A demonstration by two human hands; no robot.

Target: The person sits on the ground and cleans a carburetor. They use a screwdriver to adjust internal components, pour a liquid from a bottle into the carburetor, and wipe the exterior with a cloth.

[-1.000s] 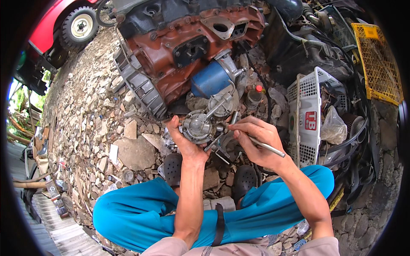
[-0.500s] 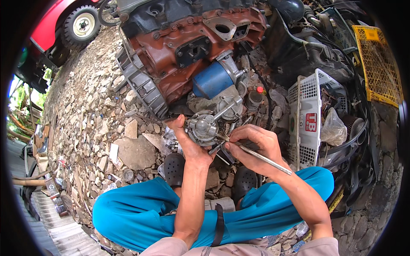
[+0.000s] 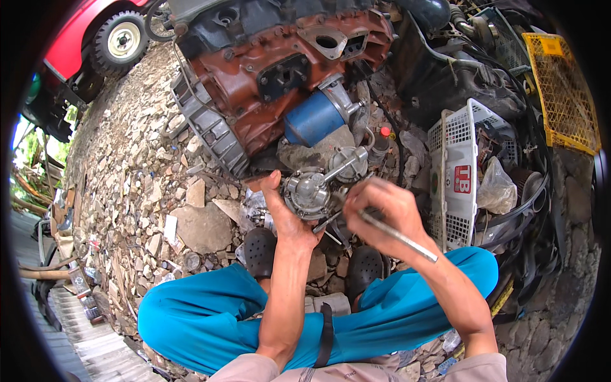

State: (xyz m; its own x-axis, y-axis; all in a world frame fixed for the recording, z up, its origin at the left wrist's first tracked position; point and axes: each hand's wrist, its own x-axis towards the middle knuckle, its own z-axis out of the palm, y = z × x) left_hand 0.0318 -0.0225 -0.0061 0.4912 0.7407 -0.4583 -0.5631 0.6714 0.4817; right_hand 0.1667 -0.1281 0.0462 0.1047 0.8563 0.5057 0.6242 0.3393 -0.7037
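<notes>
My left hand (image 3: 290,230) is closed round the near side of a silver metal engine part (image 3: 308,193), its thumb up along the left edge. This part has a round ribbed housing, and a short pipe runs from it to a second round metal body (image 3: 348,163) just beyond. My right hand (image 3: 384,213), smeared by motion, grips a slim metal rod (image 3: 407,240) whose rear end sticks out toward my wrist. The rod's front end lies by the part's right side, mostly hidden behind blurred fingers.
A rust-red engine block (image 3: 248,73) with a blue oil filter (image 3: 314,119) stands ahead. A red-capped bottle (image 3: 380,145) is beside it. To the right are a white plastic crate (image 3: 461,213) of parts and a yellow crate (image 3: 563,95). Broken stones (image 3: 137,172) cover the ground at left.
My right hand has shifted slightly and blurred with quick motion, the rod still in it. The rod's bristle-like tip, visible before, is now hard to make out. My left hand keeps its hold.
</notes>
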